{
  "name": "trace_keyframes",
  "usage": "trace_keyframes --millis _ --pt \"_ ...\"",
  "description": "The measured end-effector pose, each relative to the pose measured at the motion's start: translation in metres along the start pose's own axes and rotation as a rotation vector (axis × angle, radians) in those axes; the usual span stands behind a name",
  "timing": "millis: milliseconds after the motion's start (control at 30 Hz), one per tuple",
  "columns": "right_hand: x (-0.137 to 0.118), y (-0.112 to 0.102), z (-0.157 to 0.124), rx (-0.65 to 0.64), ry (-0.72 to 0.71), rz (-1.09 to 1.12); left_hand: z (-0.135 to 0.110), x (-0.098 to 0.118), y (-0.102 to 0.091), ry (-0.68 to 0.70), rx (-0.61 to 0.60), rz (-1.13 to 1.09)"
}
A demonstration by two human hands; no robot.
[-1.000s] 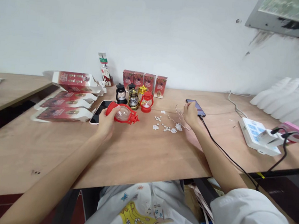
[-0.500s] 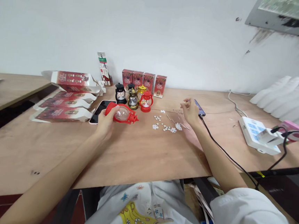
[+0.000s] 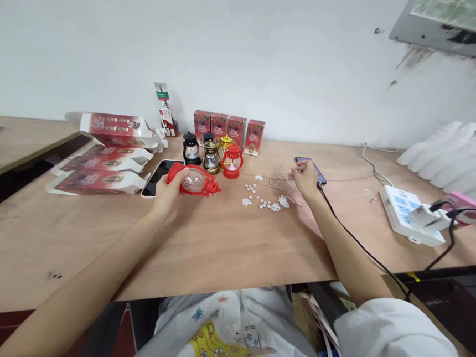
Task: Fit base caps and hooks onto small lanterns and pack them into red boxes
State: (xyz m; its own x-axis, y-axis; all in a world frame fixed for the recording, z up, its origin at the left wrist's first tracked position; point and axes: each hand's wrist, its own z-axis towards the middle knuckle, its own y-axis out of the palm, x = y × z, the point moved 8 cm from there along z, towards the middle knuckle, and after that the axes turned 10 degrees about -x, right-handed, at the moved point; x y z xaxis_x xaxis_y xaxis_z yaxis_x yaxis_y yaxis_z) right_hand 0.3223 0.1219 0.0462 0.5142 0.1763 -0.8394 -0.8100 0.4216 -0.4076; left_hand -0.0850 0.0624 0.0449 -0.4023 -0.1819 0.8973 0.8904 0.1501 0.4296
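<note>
My left hand (image 3: 169, 194) is closed around the base of a small red lantern (image 3: 196, 181), held on its side with its top pointing right. The clear globe shows beyond my thumb. My right hand (image 3: 305, 179) pinches at a bunch of thin bent wires (image 3: 280, 178), some of them raised off the table. Below the wires lie several small white round pieces (image 3: 263, 204) and white flat pieces (image 3: 284, 201). Beyond the left hand stand a red lantern (image 3: 232, 162), a black lantern (image 3: 191, 149), a bronze lantern (image 3: 211, 158) and a gold lantern (image 3: 226, 142).
Flattened red boxes (image 3: 102, 182) lie at left, beside a phone (image 3: 154, 180). Upright red boxes (image 3: 254, 137) and a bottle (image 3: 168, 121) stand near the wall. Past my right hand is a cabled phone (image 3: 317, 173); a power strip (image 3: 401, 215) and white stacked pieces (image 3: 444, 146) lie farther right.
My right hand has dropped slightly, its fingers closing at the wires, and some wires have risen and shifted. My left hand keeps the red lantern in the same place.
</note>
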Motion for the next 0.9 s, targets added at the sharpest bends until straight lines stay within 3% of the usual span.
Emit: trace_keyframes --millis 300,433,533,667,900 --pt "-0.021 0.018 -0.009 -0.167 -0.216 -0.371 0.0 -0.003 -0.001 -0.018 -0.005 0.042" --pt "-0.028 0.018 -0.011 -0.14 -0.296 -0.459 0.0 -0.003 -0.002 -0.014 0.006 0.064" --pt "-0.027 0.014 -0.009 -0.103 -0.254 -0.464 0.0 -0.003 -0.002 -0.012 0.004 0.072" --pt "-0.024 0.008 -0.007 -0.061 -0.167 -0.332 0.001 -0.003 -0.002 -0.005 -0.004 0.074" --pt "-0.006 0.011 -0.003 -0.066 -0.039 0.251 0.001 -0.004 -0.002 -0.016 -0.008 0.059"
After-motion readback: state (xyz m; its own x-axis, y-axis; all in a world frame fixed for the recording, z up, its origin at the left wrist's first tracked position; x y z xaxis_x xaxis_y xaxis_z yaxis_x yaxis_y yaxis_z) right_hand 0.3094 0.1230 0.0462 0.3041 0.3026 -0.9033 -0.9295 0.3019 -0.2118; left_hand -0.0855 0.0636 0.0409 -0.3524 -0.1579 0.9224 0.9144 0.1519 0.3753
